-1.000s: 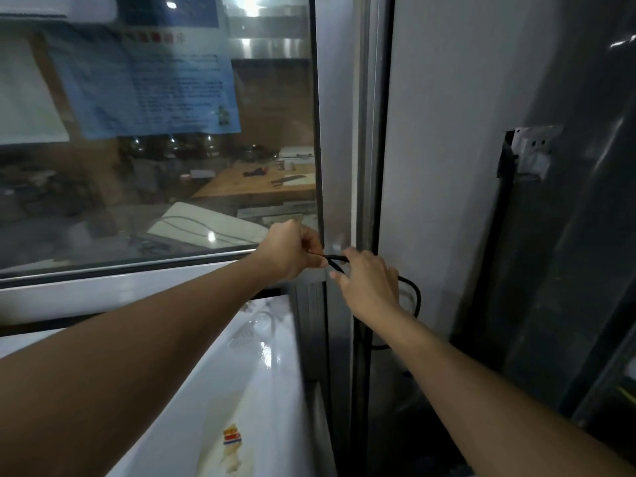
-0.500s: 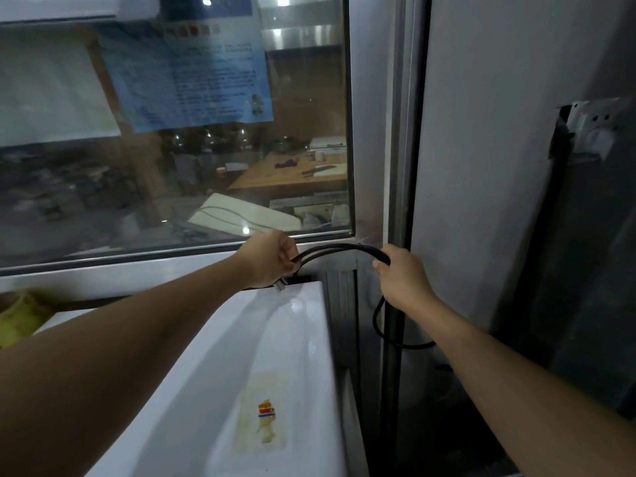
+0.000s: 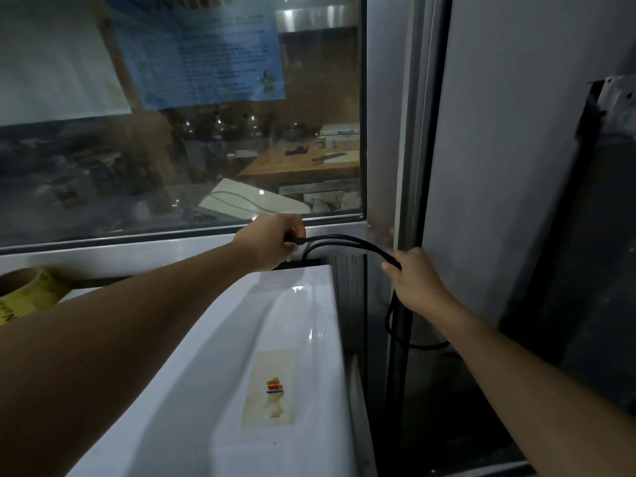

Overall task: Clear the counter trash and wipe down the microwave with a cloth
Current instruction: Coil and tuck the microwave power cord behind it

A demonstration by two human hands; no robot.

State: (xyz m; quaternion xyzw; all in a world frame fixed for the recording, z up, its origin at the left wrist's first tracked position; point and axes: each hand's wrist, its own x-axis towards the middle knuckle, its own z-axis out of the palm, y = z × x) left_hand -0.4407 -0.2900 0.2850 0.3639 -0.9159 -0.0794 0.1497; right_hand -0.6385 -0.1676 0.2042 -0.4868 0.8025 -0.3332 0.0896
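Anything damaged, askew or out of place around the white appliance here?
Yes. A yellowed, stained sticker sits on the white appliance top. Both hands, left hand and right hand, hold a doubled black power cord that droops in a loose loop beside the appliance.

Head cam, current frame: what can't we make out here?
- Black cable: the end in the left hand is covered by its fingers; its lower run drops out of sight behind the right hand into the dark gap.
- White microwave: front and left side cut off by the frame edge and the left forearm.
- Yellow tape roll: cut by the left edge.
- Blue poster: print too blurred to read.
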